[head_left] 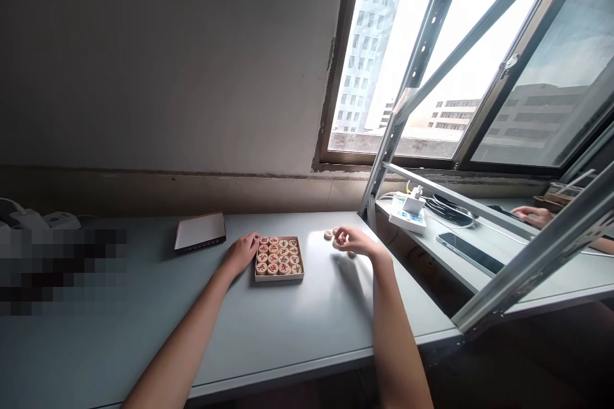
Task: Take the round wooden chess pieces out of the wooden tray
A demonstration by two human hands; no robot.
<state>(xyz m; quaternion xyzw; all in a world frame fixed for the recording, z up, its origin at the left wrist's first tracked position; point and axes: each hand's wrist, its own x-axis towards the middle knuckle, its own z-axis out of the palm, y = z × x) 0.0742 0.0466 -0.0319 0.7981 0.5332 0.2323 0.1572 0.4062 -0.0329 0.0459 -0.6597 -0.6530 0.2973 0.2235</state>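
Note:
A shallow box point(279, 278) sits mid-table, filled with rows of round wooden chess pieces point(284, 260) with red or black characters. At its left edge rests my left hand point(241, 254), its fingers closed against the box's upper left corner. Right of the box, my right hand point(357, 243) pinches a round piece with red marking point(341, 239). Around its fingertips lie a few loose pieces, one of them a red-marked piece point(328, 234) to the left; others are partly hidden by the hand.
The box lid point(199, 232) lies open side up at the back left of the table point(288, 345). A metal frame point(391, 140) rises at the right edge. Beyond it are a power strip point(407, 214), cables, a phone point(470, 253) and another person's hand point(532, 215).

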